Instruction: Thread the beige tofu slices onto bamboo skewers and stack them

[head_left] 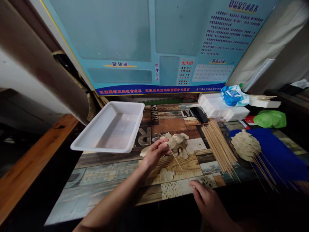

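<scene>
My left hand point(156, 151) pinches a thin, pale round slice point(171, 143) at the near side of a pile of similar slices point(183, 146). A bamboo skewer point(179, 164) runs from that slice down to my right hand point(205, 196), whose closed fingers grip its lower end near the table's front edge. The left fingers hide the skewer's tip. Between my hands, a few loose slices point(167, 175) lie on the table. Right of the pile is a bundle of bare skewers point(218, 148). Farther right, skewers loaded with overlapping slices point(246, 145) are heaped together.
A white plastic tub point(137, 125) stands at the table's back left. Behind the bare skewers lie a black phone point(199, 114) and white packs point(212, 108) under a blue-and-white packet point(234, 95). Blue material point(277, 154) and a green item point(270, 119) are at right.
</scene>
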